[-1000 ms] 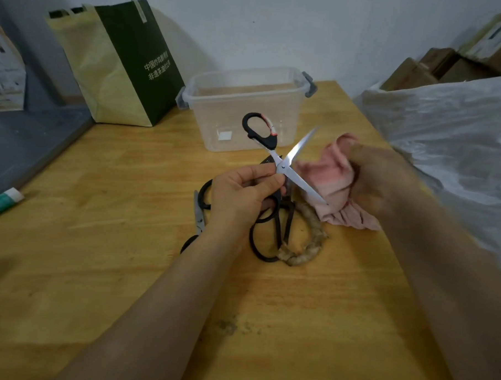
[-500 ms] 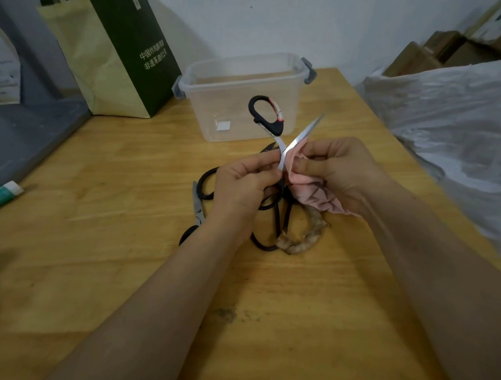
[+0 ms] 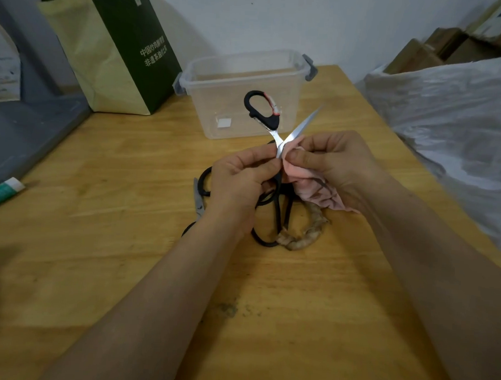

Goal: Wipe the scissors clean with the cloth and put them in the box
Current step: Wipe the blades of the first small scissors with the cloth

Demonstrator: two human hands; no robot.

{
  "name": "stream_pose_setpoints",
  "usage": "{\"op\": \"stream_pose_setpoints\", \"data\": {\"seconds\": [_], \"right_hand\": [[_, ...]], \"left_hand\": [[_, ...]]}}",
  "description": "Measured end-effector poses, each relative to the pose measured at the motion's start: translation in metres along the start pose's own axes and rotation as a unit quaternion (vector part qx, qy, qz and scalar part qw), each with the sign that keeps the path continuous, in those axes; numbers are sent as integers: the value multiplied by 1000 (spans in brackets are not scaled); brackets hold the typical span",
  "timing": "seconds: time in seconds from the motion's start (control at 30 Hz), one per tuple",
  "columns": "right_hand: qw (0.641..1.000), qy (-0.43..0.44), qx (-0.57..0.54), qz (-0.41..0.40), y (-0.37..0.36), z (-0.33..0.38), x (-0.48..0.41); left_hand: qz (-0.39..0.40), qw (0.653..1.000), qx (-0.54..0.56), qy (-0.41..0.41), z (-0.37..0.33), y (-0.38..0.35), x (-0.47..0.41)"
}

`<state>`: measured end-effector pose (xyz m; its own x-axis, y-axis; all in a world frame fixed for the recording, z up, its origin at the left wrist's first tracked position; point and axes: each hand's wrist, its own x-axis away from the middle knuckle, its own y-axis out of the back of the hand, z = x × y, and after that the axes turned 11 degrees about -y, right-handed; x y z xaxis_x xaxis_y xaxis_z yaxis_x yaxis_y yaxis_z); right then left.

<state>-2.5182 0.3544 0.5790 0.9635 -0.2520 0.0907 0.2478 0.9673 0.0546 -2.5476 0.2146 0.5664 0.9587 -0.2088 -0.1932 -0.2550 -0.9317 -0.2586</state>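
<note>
Held up just in front of the clear plastic box with grey latches [image 3: 207, 101], above the wooden table [image 3: 123, 184]: black-handled steel scissors [image 3: 277, 133], blades spread wide, one loop handle and one blade tip pointing up towards the box. Clenched round the lower part close to the crossing, hiding the second handle: the left hand [image 3: 238, 183]. Grasping a crumpled pink cloth [image 3: 318, 192] and pinching it round the base of the upper blade: the right hand [image 3: 336, 165], a little further from the box than the pivot. Flat on the table beneath both hands, further again from the box: black iron scissors with one rope-wrapped loop [image 3: 279, 217] and, beside them, a small grey pair [image 3: 198, 202], seemingly still to be wiped. Box apparently empty. Judged mid-wipe on the first pair, boxing not yet begun. Risks from here: a cut thumb or fingertip from running thin cloth along an open edge, more so with a slipping fold; blades snapping shut on cloth or finger through a loosening left grip; the free tip catching the box rim or wall when lowered in spread. Probably safer closed before going in.
</note>
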Motion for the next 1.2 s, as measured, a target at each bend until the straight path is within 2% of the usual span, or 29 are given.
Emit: {"op": "stream_pose_setpoints", "data": {"seconds": [0.13, 0.27, 0.4, 0.6, 0.7, 0.77, 0.83, 1.0, 1.1, 1.2], "right_hand": [[999, -24, -7, 41, 6, -2, -2], [1000, -12, -2, 28, 10, -4, -5], [998, -24, -16, 49, 12, -4, -4], [998, -42, -49, 26, 16, -7, -4], [999, -38, -31, -20, 21, -6, -7], [995, -61, -79, -29, 24, -8, -8], [988, -97, -121, -12, 23, -9, -7], [980, -144, -133, 34, 13, -8, -6], [968, -152, -191, 53, 9, -6, -7], [975, -134, -175, 37, 3, -7, -7]], "left_hand": [[-40, 999, 15, 12, -5, 0, -2], [-62, 997, 37, 9, -8, 3, -4], [-75, 996, 39, 2, -10, 3, -4], [-109, 993, 49, -5, -13, 6, -7], [-145, 986, 76, -13, -15, 11, -11], [-163, 982, 90, -20, -15, 15, -15], [-164, 981, 98, -21, -15, 17, -16], [-151, 983, 101, -21, -11, 14, -17], [-125, 987, 97, -20, -8, 14, -17], [-86, 995, 49, -14, -4, 10, -14]]}}
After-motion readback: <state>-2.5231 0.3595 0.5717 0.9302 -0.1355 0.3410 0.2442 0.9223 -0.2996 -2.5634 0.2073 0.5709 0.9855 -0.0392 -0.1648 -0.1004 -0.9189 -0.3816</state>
